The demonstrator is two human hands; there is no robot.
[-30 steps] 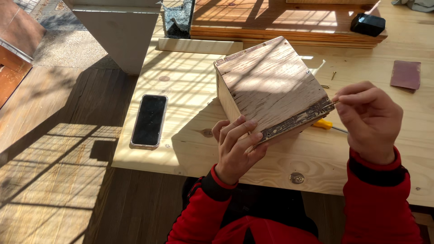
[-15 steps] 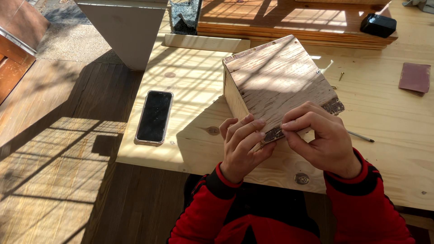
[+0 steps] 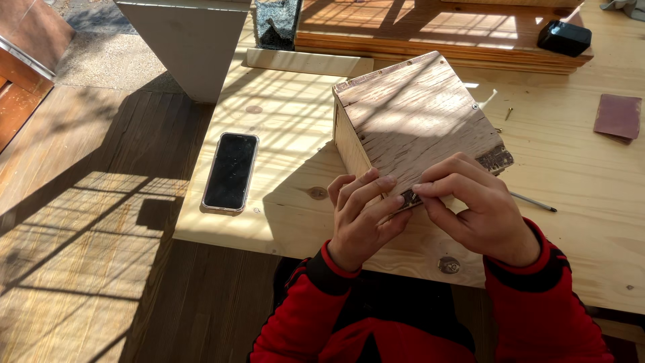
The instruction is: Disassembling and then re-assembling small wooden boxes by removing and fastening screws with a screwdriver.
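A pale pine surface point(image 3: 591, 202) is lit with slatted sunlight. On it, a wooden box point(image 3: 416, 117) is seen near the front edge, and a black phone point(image 3: 231, 171) is laid flat to its left. A reddish sandpaper sheet point(image 3: 618, 116), a small black case point(image 3: 564, 37) and a thin nail point(image 3: 533, 202) are scattered at the right.

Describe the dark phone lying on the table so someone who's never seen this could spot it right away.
Start at the pale wooden table and go to its left end. Left of the wooden box that both hands grip lies the phone, flat and face up. It alone is a black glassy rectangle; everything around it is bare wood.
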